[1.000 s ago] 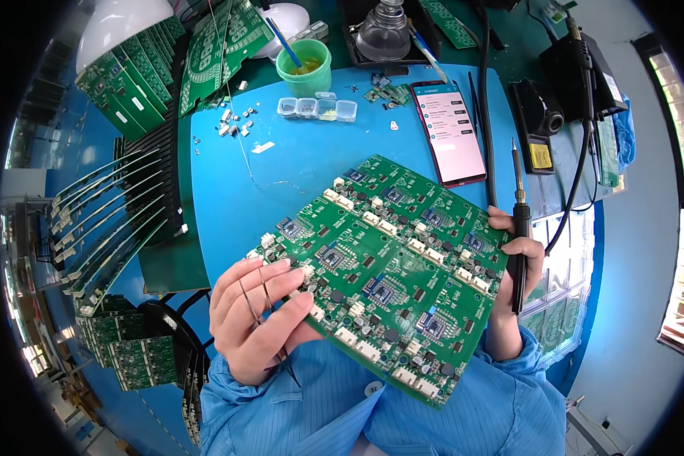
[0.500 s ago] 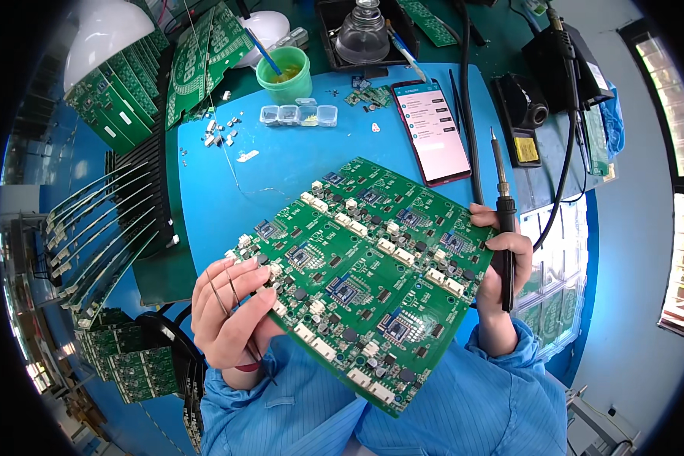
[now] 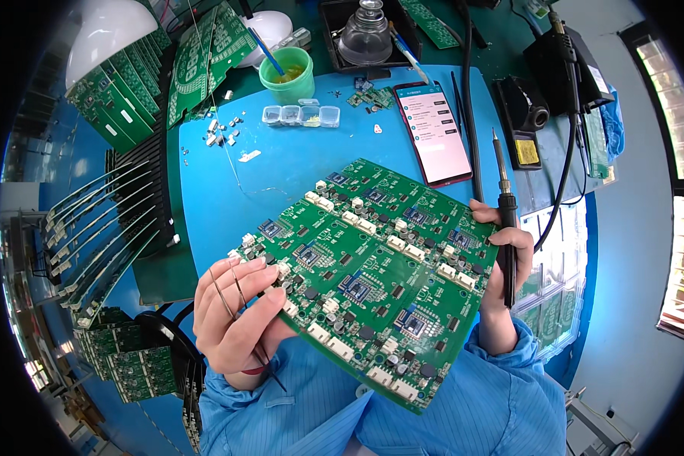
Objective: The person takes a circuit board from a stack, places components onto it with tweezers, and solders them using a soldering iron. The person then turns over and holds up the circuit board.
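A green circuit board panel (image 3: pixel 380 277), with white connectors and small blue modules, is tilted in front of my chest. My left hand (image 3: pixel 232 323) pinches its left edge, thumb on top. Thin metal tweezers (image 3: pixel 270 371) are tucked between that hand's fingers. At the panel's right edge, my right hand (image 3: pixel 495 292) grips the board. A soldering iron (image 3: pixel 508 251) with a black handle also sits in this hand, its tip pointing up and away from the panel. The fingers beneath the board are hidden.
Beyond the panel, a phone (image 3: pixel 433 137) lies on the blue mat (image 3: pixel 205 182), near a lidded plastic pill-type box (image 3: pixel 302 115) and a green cup (image 3: pixel 290 83). Loose parts (image 3: pixel 222 135) are scattered left. Racked boards (image 3: pixel 102 228) stand far left; an iron stand (image 3: pixel 520 121) is right.
The panel has shifted slightly right and turned a little in my hands. My left hand has moved slightly right with it. Both hands keep their hold.
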`<action>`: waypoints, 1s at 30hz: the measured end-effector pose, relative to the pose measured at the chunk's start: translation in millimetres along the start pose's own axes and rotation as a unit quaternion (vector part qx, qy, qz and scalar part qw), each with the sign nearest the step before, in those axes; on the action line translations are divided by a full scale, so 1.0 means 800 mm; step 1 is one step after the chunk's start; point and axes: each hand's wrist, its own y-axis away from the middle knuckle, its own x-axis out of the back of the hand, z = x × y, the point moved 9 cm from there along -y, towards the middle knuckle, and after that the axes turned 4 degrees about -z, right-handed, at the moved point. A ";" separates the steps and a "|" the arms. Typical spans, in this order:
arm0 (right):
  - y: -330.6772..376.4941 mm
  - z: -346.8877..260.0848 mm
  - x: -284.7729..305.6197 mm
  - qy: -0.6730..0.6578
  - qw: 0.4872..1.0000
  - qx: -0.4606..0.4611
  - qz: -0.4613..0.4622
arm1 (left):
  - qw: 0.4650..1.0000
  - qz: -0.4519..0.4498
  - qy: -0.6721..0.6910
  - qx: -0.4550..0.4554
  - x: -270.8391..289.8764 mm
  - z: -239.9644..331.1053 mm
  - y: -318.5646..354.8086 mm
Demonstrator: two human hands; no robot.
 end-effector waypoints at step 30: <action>0.010 0.026 0.017 -0.028 0.999 -0.027 0.025 | 0.999 -0.046 -0.008 0.005 -0.006 0.015 -0.020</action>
